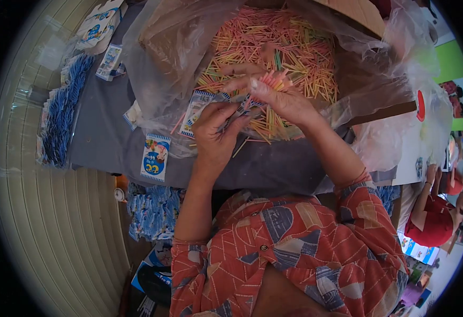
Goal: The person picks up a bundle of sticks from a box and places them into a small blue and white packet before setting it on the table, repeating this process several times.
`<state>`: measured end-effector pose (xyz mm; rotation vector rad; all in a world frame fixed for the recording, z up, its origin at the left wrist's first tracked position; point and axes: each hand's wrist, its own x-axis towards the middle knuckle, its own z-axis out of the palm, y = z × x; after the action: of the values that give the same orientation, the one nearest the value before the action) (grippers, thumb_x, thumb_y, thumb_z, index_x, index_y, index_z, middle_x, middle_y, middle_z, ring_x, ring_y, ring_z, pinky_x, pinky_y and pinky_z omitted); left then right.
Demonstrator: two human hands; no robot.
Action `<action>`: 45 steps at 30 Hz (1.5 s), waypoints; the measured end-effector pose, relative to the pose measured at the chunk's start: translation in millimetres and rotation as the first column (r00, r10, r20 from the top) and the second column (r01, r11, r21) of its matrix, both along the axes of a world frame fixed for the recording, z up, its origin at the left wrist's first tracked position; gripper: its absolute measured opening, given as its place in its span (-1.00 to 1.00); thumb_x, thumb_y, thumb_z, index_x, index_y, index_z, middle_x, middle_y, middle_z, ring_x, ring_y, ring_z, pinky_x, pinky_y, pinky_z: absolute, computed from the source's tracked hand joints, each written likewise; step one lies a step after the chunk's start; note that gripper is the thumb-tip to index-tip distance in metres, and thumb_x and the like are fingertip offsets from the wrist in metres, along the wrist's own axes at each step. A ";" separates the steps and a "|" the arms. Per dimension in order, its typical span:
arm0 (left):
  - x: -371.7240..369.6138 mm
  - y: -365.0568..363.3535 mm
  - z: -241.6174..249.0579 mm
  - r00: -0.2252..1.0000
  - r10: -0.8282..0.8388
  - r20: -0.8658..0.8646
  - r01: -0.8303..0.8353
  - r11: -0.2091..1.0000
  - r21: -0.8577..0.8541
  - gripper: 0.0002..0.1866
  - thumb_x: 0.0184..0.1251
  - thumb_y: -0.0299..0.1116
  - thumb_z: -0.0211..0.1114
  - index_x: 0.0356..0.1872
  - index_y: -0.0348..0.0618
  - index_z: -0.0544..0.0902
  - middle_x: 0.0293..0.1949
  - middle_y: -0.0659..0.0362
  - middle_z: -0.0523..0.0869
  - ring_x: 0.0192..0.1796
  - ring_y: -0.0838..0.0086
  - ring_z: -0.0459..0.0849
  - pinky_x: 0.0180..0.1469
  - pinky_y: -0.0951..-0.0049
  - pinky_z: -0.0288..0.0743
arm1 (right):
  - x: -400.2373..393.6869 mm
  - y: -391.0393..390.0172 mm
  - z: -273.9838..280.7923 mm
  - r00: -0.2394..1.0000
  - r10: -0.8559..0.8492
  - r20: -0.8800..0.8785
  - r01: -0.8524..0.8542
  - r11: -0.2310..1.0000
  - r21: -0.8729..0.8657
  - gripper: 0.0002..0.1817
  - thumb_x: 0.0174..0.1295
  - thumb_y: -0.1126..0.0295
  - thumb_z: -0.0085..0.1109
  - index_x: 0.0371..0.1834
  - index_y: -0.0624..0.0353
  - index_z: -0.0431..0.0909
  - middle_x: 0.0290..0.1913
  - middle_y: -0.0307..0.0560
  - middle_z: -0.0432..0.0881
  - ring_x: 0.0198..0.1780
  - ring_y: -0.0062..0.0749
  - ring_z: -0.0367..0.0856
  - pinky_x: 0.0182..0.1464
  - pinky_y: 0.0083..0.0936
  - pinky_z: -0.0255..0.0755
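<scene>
My right hand (289,103) is closed around a bunch of thin pink and yellow sticks (274,80), above an open box full of the same sticks (284,39). Close beside it, my left hand (218,129) pinches a small blue-and-white packet (244,108) whose end meets the bunch. Fingers cover most of this packet. Another printed packet (195,112) lies just behind my left hand, on clear plastic. Several loose yellow sticks (266,127) lie below my right hand.
The box's cardboard flap (384,113) and plastic liner (168,58) surround the sticks. A packet (156,157) lies near the edge of the dark tablecloth (102,127). Stacked packets (65,108) stand at the left; more packets (154,211) sit below. A person in red (429,224) is at the right.
</scene>
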<state>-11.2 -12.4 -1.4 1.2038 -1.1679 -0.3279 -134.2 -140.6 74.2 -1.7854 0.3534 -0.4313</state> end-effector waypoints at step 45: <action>-6.9 -64.7 3.6 0.888 -0.200 -0.414 0.267 0.957 0.111 -0.82 0.21 -0.61 0.36 -0.16 -0.35 0.67 -0.26 0.25 0.65 -0.25 0.64 0.61 -0.17 0.60 0.55 | -28.1 -29.0 -3.4 0.998 -0.030 0.058 0.064 0.672 -0.737 -0.48 0.48 0.15 -0.19 0.43 0.13 0.31 0.44 0.05 0.32 0.42 -0.12 0.32 0.43 -0.20 0.11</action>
<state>-18.0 -77.1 2.2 1.0716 -0.9378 -0.8311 -162.4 -169.6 70.8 -2.5691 0.1968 -0.7209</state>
